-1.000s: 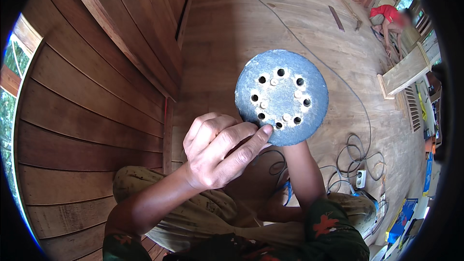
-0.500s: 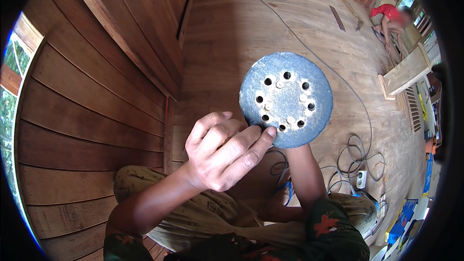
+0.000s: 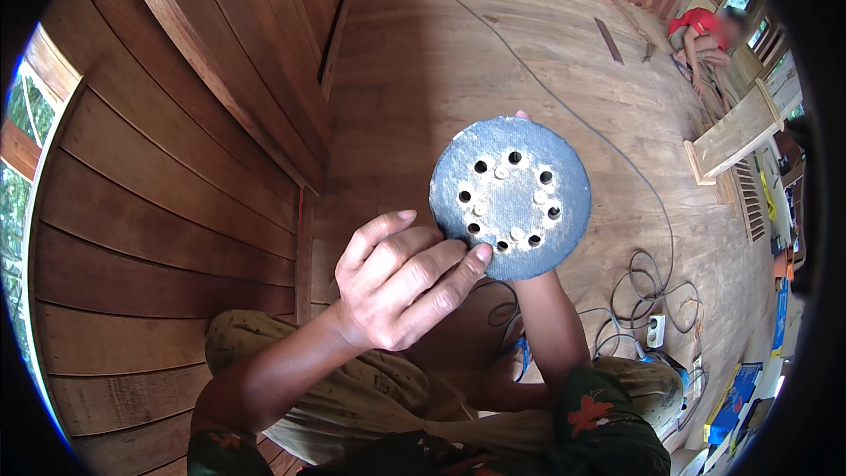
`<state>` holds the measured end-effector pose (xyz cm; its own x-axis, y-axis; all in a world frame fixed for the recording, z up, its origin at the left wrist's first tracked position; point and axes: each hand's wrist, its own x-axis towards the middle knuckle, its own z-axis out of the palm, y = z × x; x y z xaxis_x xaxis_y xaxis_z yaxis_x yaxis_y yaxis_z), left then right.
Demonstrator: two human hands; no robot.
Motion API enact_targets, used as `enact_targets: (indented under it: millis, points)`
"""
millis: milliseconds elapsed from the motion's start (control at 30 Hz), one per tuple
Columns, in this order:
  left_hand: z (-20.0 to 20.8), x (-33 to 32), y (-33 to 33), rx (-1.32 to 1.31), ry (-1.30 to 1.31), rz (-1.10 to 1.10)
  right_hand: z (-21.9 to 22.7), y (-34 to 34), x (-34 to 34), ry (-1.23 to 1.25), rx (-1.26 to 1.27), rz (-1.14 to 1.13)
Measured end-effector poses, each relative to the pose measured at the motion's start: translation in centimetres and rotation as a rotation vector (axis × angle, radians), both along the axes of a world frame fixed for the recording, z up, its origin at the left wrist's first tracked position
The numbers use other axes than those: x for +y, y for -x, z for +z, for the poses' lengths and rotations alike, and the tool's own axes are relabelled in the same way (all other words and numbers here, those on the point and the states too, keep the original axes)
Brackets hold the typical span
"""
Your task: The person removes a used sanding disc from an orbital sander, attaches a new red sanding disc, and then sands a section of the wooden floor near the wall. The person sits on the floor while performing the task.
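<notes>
A round blue-grey sander backing pad [image 3: 509, 198] is held up in front of me, its face tilted toward me. A ring of holes and several pale screw heads show on its dusty surface. My left hand [image 3: 401, 275] grips the lower left edge, one fingertip pressed on the face near a hole and another finger standing off the rim. From behind, my right hand [image 3: 523, 114] holds the pad. Only a fingertip shows over the far rim, with the forearm below; the rest is hidden, as is whatever is behind the pad.
A cable [image 3: 608, 137] crosses the wooden floor [image 3: 397, 53] to coils and a white socket block [image 3: 656, 330] at right. Plank walls [image 3: 167, 238] stand close on my left. Far right, a person in red [image 3: 701, 31] crouches by a wooden post [image 3: 736, 137].
The pad has shifted slightly left and toward me. A right fingertip now shows over its far rim. The left hand keeps its grip.
</notes>
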<state>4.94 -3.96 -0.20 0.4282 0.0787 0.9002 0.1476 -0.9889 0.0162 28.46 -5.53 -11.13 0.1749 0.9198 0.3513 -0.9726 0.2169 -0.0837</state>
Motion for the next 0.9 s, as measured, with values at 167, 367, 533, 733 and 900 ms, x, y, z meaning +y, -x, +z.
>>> enact_targets:
  millis: [167, 367, 533, 733, 900]
  points:
    - [-0.2, -0.2, -0.1, -0.019, -0.048, -0.036, -0.3, -1.3, -0.4, 0.016, 0.187, 0.313]
    - [-0.4, -0.2, -0.1, -0.026, -0.067, -0.052, 0.4, -0.4, -1.1, -0.266, -0.059, 0.051]
    - [-0.4, -0.1, 0.5, 0.041, -0.079, -0.074, 1.4, 0.5, -1.1, -0.251, -0.103, -0.015]
    - [-0.4, -0.2, 0.3, 0.042, -0.059, -0.098, 1.7, 1.1, -1.0, -0.186, -0.076, -0.057]
    - [-0.4, -0.3, 0.3, 0.051, -0.064, -0.099, 2.4, 0.9, -1.1, -0.246, -0.067, -0.012]
